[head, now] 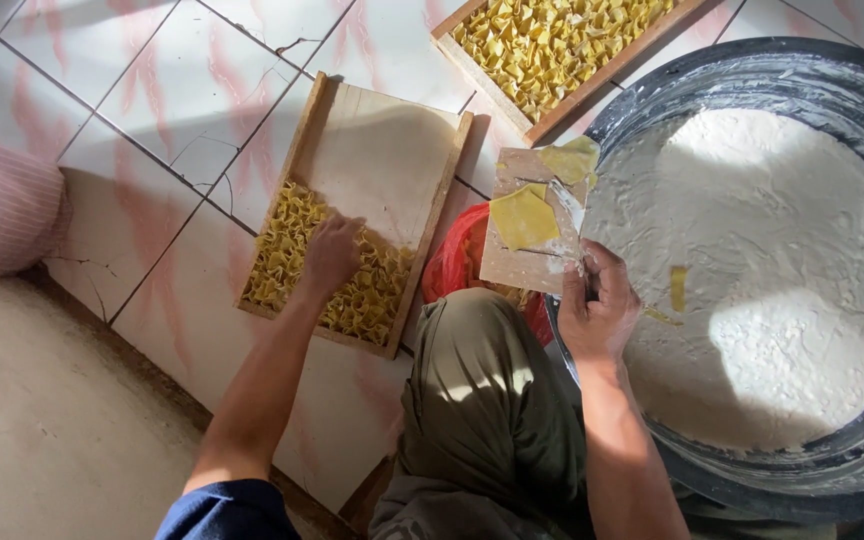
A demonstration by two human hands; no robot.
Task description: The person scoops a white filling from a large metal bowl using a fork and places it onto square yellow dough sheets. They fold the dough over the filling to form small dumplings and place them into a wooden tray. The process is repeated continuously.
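The biggest thing by me is the dark round basin (752,75) of white filling at my right, its rim just beside my right knee. On the tiled floor (152,90) ahead lies the near wooden tray (392,150), its lower half packed with folded yellow dumplings (372,295), its upper half bare wood. A second tray (512,95), full, lies beyond it, near the basin's edge.

My left hand (332,252) rests fingers-down on the dumplings at the top of the filled rows; whether it pinches one or only presses, I cannot tell. To do this well, I judge each piece should sit snug against its neighbours, without crushing the folds, and the rows should climb evenly toward the bare end.

My right hand (600,305) grips the small board (517,265) by its lower corner, holding it over the basin's rim, with yellow wrappers (524,215) lying on it.

Room is tight: the red bag (457,255) sits between tray and knee, so open floor lies mainly to the left.
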